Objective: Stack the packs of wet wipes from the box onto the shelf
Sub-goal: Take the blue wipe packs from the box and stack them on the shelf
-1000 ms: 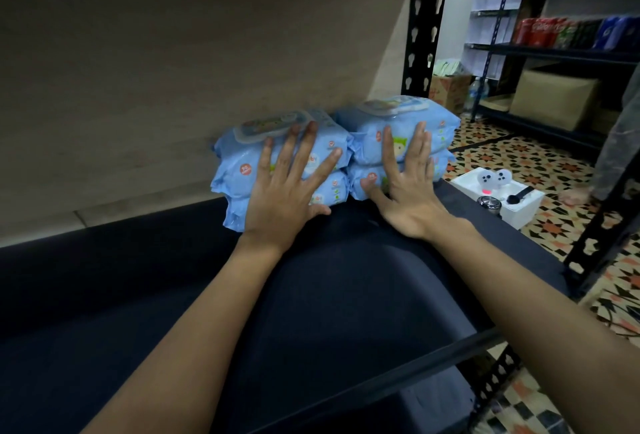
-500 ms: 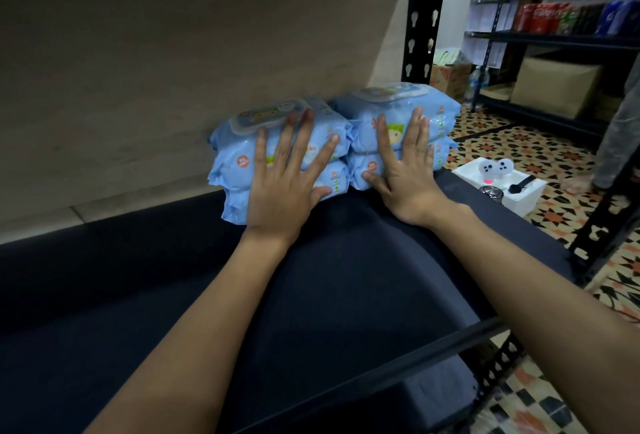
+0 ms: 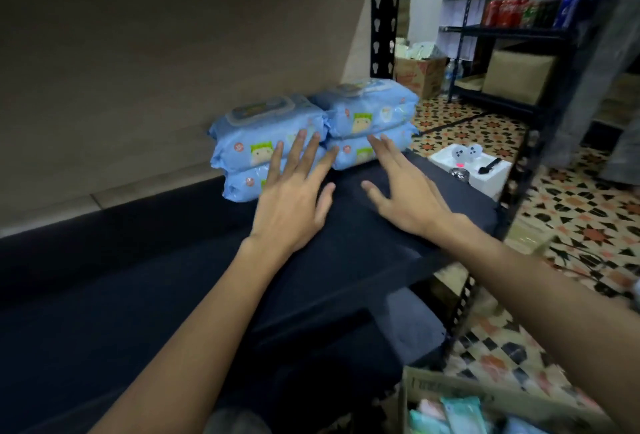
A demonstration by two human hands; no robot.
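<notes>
Two stacks of blue wet wipe packs stand side by side at the back of the dark shelf (image 3: pixel 173 281), against the wall. The left stack (image 3: pixel 263 142) and the right stack (image 3: pixel 370 122) each hold two packs. My left hand (image 3: pixel 294 198) hovers in front of the left stack with fingers spread, just off the packs. In front of the right stack, my right hand (image 3: pixel 405 194) is spread the same way, holding nothing. A cardboard box (image 3: pixel 450 395) with more packs shows at the bottom right.
A black shelf upright (image 3: pixel 384 11) rises behind the right stack. On the patterned floor to the right sits a white tray (image 3: pixel 471 167) with small items. Beyond it stand another rack with cans (image 3: pixel 519 11), a brown box and a carton.
Both hands have pulled back from the fronts of the packs they were pressing. The view has dropped, bringing the cardboard box into sight.
</notes>
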